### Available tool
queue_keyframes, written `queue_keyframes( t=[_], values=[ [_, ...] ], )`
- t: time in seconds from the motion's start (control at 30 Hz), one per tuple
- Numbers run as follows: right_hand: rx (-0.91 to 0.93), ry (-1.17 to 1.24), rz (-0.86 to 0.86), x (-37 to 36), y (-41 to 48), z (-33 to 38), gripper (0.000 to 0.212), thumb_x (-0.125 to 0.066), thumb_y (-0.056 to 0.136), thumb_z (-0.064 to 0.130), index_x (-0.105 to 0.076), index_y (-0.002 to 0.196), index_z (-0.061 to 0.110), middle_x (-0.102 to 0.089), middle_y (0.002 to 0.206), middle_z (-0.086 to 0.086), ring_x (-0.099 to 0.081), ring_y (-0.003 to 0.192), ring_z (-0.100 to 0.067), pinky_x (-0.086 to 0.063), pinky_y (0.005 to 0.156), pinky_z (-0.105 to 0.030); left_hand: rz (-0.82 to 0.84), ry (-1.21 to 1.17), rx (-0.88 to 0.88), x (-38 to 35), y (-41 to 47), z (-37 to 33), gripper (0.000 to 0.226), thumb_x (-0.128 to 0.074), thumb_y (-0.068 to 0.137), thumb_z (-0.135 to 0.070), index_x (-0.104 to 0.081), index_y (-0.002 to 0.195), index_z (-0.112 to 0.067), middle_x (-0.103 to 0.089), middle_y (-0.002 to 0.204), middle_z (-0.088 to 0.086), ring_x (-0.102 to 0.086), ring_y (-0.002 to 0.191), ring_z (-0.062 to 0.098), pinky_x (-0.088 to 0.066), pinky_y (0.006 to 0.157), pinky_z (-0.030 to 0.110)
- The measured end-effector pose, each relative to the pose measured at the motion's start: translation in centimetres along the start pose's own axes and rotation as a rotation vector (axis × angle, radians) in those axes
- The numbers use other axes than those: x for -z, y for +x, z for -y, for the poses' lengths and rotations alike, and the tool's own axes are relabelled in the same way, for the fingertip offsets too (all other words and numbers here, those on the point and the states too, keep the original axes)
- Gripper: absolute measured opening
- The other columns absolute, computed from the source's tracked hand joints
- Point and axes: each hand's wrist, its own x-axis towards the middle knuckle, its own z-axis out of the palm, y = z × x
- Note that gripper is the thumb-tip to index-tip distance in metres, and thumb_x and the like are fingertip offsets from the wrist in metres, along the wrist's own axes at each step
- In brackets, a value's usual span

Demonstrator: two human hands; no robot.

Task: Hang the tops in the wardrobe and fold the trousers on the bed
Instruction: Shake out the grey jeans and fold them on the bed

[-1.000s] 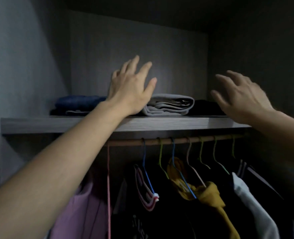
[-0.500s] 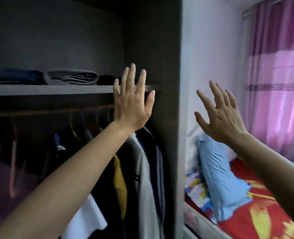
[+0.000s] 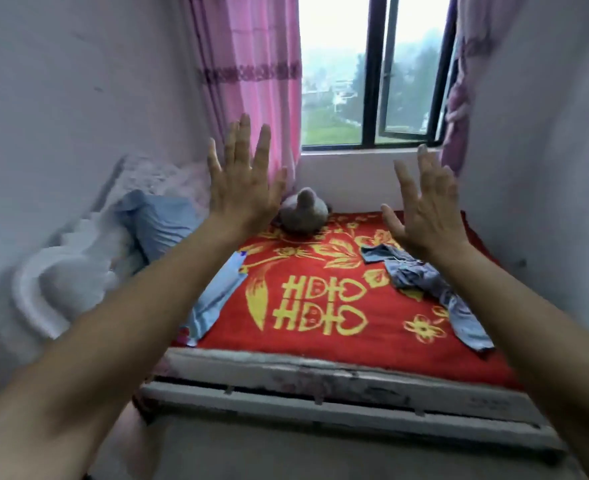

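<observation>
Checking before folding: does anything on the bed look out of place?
Yes: the blue-grey trousers lie crumpled and unfolded along the right side of the red blanket, one leg trailing toward the near edge.

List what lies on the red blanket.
Crumpled blue trousers, a grey plush toy, a light blue cloth. The right forearm covers part of the trousers.

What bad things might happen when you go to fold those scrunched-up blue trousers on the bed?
The crumpled blue denim trousers lie twisted, so a fold could trap creases. One leg reaches close to the foot edge of the red blanket with yellow patterns; a tug might slide it off. The left hand and right hand are empty and raised, so nothing steadies the cloth yet.
</observation>
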Motion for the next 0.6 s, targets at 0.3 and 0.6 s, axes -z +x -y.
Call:
queue_keyframes(
  t=[0.3, 0.6],
  values=[
    [-0.145, -0.241, 0.144, -8.7, 0.0, -14.7, 0.084, -0.059, 0.091, 0.043, -0.016, 0.158, 0.014, -0.007, 0.164, -0.023, -0.011, 0.150, -0.040, -0.014, 0.118, -0.059, 0.079, -0.283, -0.220, -18.8, 5.2, -12.4, 0.069, -0.026, 0.100, -0.053, -0.011, 0.157, -0.017, 0.001, 0.164, 0.013, 0.003, 0.152, 0.027, -0.003, 0.117, 0.061],
    [-0.229, -0.349, 0.283, -16.9, 6.1, -22.4, 0.087, -0.067, 0.088, 0.039, -0.023, 0.157, 0.011, -0.014, 0.162, -0.026, -0.017, 0.149, -0.043, -0.015, 0.119, -0.058, 0.259, -0.336, -0.234, -33.8, 13.8, -17.2, 0.069, -0.025, 0.100, -0.054, -0.015, 0.156, -0.016, -0.004, 0.164, 0.015, -0.005, 0.151, 0.031, -0.010, 0.116, 0.061]
  ],
)
